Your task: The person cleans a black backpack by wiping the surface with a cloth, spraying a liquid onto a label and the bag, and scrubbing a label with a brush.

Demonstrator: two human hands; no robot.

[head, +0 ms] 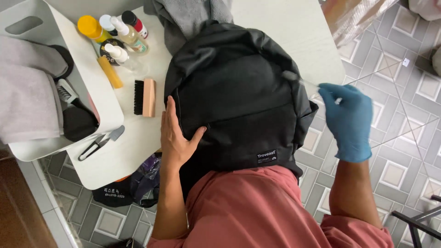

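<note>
Black backpack (234,101) on white table (298,27), soft fabric, likely light and floppy, best steadied by body or straps. At nine o'clock of it, bare left hand (177,135) pressed flat, open. At three o'clock, blue-gloved right hand (349,119) pinching thin clear tool (301,80); wooden brush (144,97) at ten o'clock.

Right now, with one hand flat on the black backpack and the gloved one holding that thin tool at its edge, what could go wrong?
1. The backpack overhangs the table edge toward the person; if the bare left hand lifts, it may slide off.
2. The thin clear tool in the gloved right hand looks blurred, so its tip could miss the intended spot.
3. The bottles stand crowded nearby; a shifted backpack could topple them.
</note>
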